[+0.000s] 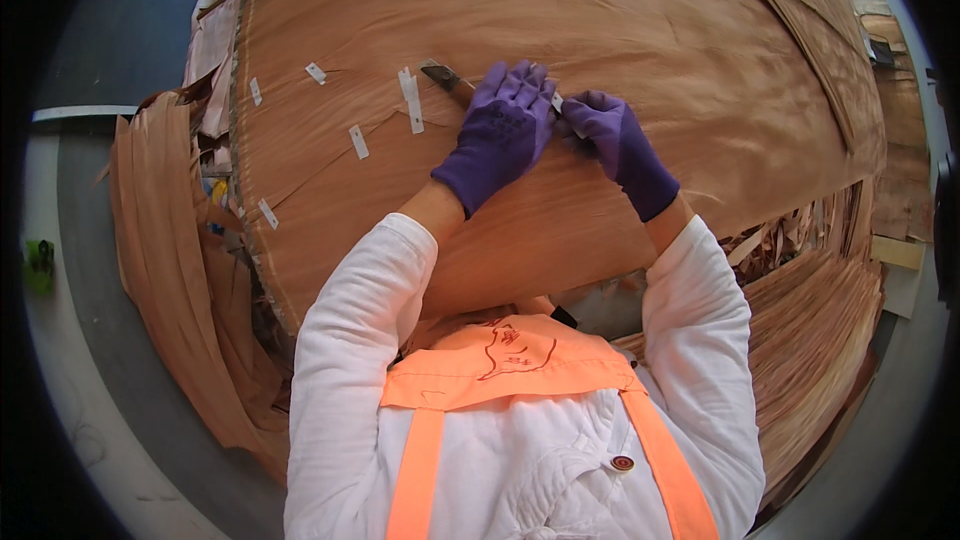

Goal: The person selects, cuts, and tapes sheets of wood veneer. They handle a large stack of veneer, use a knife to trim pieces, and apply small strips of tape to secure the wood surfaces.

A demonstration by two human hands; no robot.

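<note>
reddish-brown wood veneer sheet (700,60) lies before the person; the purple-gloved left hand (500,135) rests there, fingers extended, likely steadying it, though i can't tell if they grip the dark-bladed knife (445,79) beneath; the purple-gloved right hand (612,135) pinches a white tape strip (557,101).

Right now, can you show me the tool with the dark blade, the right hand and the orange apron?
Tool with the dark blade (440,75): head view, on its blade.
Right hand (614,132): head view, on its gloved middle.
Orange apron (520,367): head view, on its bib.
</note>
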